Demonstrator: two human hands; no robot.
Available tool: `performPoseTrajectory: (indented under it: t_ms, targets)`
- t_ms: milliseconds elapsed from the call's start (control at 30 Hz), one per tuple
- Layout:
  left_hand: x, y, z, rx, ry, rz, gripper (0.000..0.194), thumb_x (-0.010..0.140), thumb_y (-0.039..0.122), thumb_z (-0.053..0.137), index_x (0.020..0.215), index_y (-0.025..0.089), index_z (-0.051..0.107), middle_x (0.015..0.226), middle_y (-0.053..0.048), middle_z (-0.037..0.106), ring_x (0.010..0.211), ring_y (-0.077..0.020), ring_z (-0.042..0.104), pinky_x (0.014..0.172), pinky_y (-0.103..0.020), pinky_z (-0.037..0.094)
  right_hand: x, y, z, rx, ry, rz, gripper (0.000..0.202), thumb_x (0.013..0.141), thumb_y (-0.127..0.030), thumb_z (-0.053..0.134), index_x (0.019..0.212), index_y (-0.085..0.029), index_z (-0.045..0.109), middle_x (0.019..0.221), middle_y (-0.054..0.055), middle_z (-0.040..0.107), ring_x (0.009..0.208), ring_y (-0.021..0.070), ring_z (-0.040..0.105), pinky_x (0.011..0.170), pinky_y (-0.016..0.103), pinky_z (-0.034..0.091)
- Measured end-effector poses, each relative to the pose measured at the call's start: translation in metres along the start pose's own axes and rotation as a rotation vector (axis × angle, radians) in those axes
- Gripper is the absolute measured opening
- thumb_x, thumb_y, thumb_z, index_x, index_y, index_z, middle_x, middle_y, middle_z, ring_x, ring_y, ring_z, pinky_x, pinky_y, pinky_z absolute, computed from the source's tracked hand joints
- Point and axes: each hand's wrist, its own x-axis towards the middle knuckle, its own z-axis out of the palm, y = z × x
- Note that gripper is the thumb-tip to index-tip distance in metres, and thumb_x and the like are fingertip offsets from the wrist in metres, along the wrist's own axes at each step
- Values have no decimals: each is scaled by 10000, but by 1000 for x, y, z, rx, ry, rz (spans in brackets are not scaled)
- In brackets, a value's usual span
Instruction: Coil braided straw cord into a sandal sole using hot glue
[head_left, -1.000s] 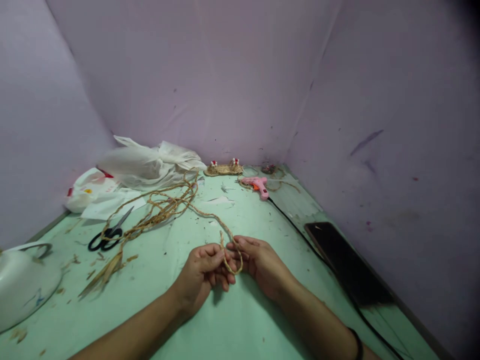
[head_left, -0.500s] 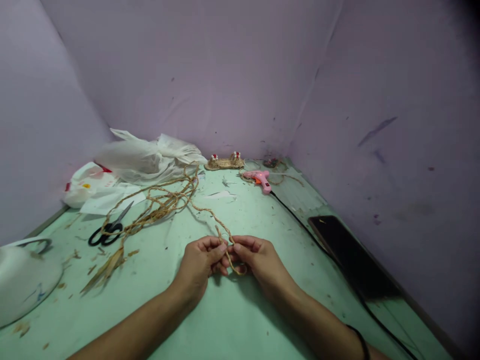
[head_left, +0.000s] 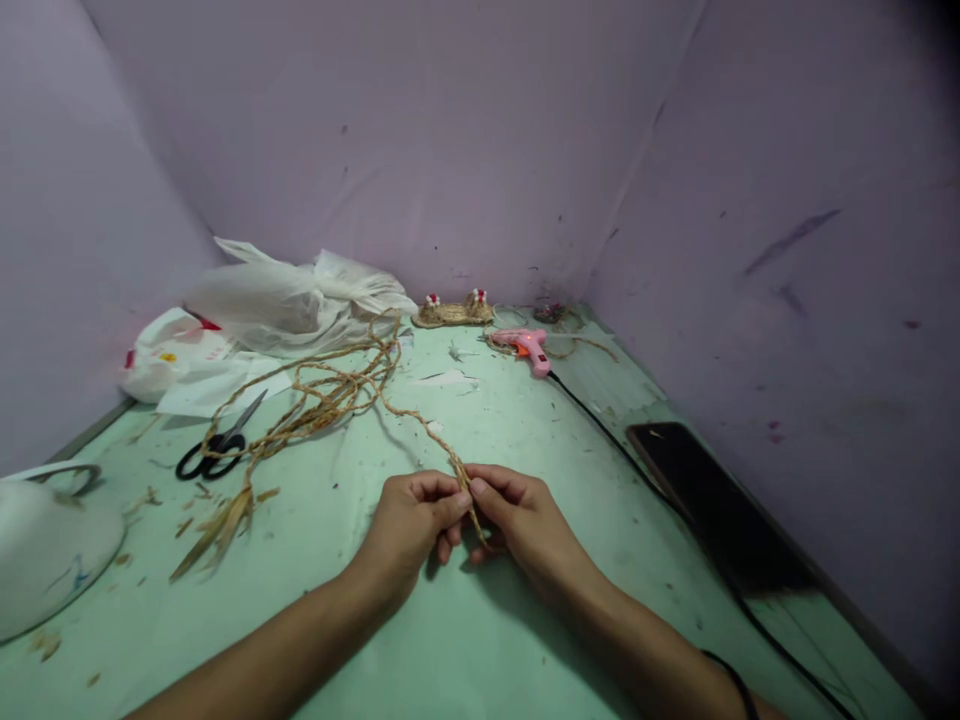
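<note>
Pinching braided cord (head_left: pixel 458 466) | hands (head_left: pixel 409 520) together, clamped on it | cord between their fingertips

I am at a small craft corner, homemade in feel, though I can't tell whether it belongs to a home or a little workshop. Plain purple walls (head_left: pixel 465 120), scuffed and spotted, close in on three sides of a pale green worktop (head_left: pixel 420 650) with a worn, stained surface. Craft gear gives the place its character: a pink glue gun (head_left: pixel 534 352) on a black cable (head_left: pixel 600 425), black-handled scissors (head_left: pixel 225 443), a loose tangle of braided cord (head_left: pixel 330 395) and scattered dry fibre scraps (head_left: pixel 184 526). Against the back wall sits a woven piece (head_left: pixel 454 314) with red-and-white decorations, near knotted plastic bags (head_left: pixel 285 305).
</note>
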Motion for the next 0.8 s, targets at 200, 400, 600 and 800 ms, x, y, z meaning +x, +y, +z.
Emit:
performPoseTrajectory:
  t_ms: [200, 400, 600, 800]
  targets:
    - [2, 5, -5, 78, -58, -61, 215, 588, 288, 695, 562, 137, 544, 329, 32, 490, 222, -35, 305, 238, -136, 177, -1, -6, -2, -130, 11, -39, 326, 747, -348, 593, 950, -126, 718, 473, -23, 537, 383, 70, 417, 316, 165, 261]
    - [1, 7, -9, 3, -31, 2, 305, 587, 328, 730, 763, 150, 557, 360, 76, 488, 259, -32, 331, 267, -118, 242, 0, -7, -4, -223, 31, -89, 175, 728, -233, 603, 748, -137, 748, 436, -46, 476, 410, 51, 352, 400, 182, 264]
    - [2, 12, -13, -183, -78, 38, 339, 529, 298, 787, 747, 123, 595, 357, 53, 495, 277, -41, 353, 268, -129, 257, -1, -13, -9, -234, 2, -86, 224, 731, -319, 618, 744, -115, 709, 482, -25, 531, 417, 60, 407, 403, 185, 324]
    - [7, 15, -20, -273, 48, 139, 331, 512, 275, 803, 733, 136, 599, 390, 56, 517, 326, -46, 410, 295, -121, 305, -1, -19, -18, -322, -17, -150, 430, 608, -308, 718, 991, -123, 656, 836, 74, 672, 597, 125, 572, 506, 245, 474]
